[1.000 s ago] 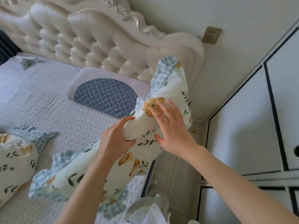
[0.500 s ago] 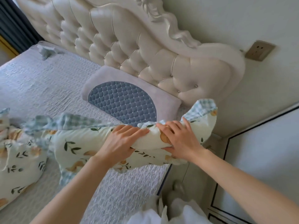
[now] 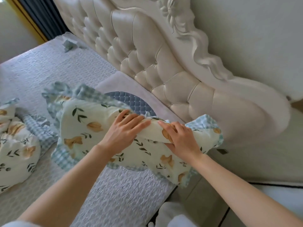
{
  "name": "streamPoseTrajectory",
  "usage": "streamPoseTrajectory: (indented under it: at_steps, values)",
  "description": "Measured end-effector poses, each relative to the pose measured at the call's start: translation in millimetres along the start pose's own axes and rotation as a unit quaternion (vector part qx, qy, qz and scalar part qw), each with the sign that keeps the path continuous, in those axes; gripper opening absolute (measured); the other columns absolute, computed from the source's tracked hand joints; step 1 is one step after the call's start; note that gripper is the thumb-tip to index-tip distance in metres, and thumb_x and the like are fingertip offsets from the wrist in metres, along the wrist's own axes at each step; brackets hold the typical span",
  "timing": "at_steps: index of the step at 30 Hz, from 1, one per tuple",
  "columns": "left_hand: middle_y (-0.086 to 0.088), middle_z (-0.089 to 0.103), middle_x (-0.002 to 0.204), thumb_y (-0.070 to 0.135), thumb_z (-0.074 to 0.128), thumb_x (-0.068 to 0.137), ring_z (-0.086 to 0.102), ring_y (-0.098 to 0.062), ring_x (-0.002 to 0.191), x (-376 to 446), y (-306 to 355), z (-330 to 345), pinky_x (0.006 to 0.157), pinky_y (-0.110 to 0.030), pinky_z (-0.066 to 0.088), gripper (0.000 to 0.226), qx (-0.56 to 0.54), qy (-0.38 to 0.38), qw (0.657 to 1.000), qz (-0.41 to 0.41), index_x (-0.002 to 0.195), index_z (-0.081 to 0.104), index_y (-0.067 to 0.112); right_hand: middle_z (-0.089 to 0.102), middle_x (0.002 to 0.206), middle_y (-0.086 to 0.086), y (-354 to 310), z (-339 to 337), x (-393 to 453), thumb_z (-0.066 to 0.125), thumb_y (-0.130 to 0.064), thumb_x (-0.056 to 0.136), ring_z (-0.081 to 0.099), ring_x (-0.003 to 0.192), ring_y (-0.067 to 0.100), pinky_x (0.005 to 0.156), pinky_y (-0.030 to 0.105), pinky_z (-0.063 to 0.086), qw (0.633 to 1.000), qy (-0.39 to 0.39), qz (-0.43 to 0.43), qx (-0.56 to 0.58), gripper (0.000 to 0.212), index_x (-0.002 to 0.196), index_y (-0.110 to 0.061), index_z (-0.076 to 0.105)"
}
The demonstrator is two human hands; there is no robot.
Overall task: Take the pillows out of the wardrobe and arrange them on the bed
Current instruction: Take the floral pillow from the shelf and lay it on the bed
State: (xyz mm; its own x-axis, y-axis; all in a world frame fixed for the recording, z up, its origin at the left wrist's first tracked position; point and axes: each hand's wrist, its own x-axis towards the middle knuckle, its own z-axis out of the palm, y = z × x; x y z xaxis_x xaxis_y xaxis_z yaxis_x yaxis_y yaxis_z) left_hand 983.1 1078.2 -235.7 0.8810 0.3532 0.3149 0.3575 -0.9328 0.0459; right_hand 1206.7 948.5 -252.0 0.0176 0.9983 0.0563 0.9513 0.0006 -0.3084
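Bedroom, head view looking down. Bed covered in a pale textured quilt; cream tufted headboard with carved trim stands against a light wall. Dark curtain at upper left.

A flat lilac pillow with a blue quilted oval lies on the bed at the foot of the headboard, partly covered.

Floral pillow, cream with orange flowers, green leaves and a blue gingham frill, sits over the near bed edge, its far edge overlapping the lilac pillow. Right end hangs past the mattress side.

Left hand: palm down on the pillow's upper fold, fingers extended and curled over the fabric, gripping it.
Right hand: just beside the left, fingers clenched on the same fold, thumb under.

Second floral pillow lies crumpled on the bed at left, apart from the first.
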Motion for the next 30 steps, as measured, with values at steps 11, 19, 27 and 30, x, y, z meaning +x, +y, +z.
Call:
streamPoseTrajectory:
  at_steps: [11,19,27,30]
  values:
    - [0.005,0.001,0.165,0.04,0.042,0.1,-0.006,-0.028,0.15,122.8,-2.7,148.2,0.116,-0.06,-0.001,0.06,-0.187,-0.301,0.813,-0.462,0.154,0.017,0.034,0.006,0.161,0.002,146.5,55.5,125.4,0.047,-0.028,0.094,0.013,0.145,0.03,0.117,0.046,0.02,0.963,-0.22,0.156,0.022,0.065,0.151,-0.032,0.015]
    - [-0.008,0.015,0.161,0.021,0.067,0.087,0.016,-0.028,0.148,53.0,14.7,175.9,0.118,-0.05,0.021,0.082,-0.271,-0.007,0.573,-0.774,0.153,0.018,0.015,0.003,0.161,0.0,179.2,81.1,115.3,0.046,-0.042,0.095,0.01,0.147,0.028,0.116,0.045,0.019,0.944,-0.251,0.196,0.085,0.072,0.153,-0.021,0.009]
    - [-0.014,0.035,0.151,0.051,0.062,0.087,0.041,-0.043,0.131,31.2,17.4,194.3,0.096,-0.067,0.039,0.083,-0.51,0.066,0.248,-0.821,0.151,0.015,0.028,0.012,0.157,0.018,174.0,97.9,148.2,0.056,-0.062,0.082,0.008,0.145,0.039,0.115,0.05,0.017,0.91,-0.306,0.268,0.086,0.103,0.153,-0.015,-0.002]
    - [-0.007,0.041,0.149,0.053,0.068,0.08,0.047,-0.034,0.126,34.3,20.0,198.6,0.096,-0.06,0.043,0.088,-0.531,0.097,0.252,-0.804,0.15,0.023,0.025,0.016,0.155,0.018,177.0,96.9,160.2,0.058,-0.062,0.081,0.012,0.143,0.038,0.113,0.048,0.02,0.901,-0.301,0.301,0.083,0.099,0.151,-0.01,0.012]
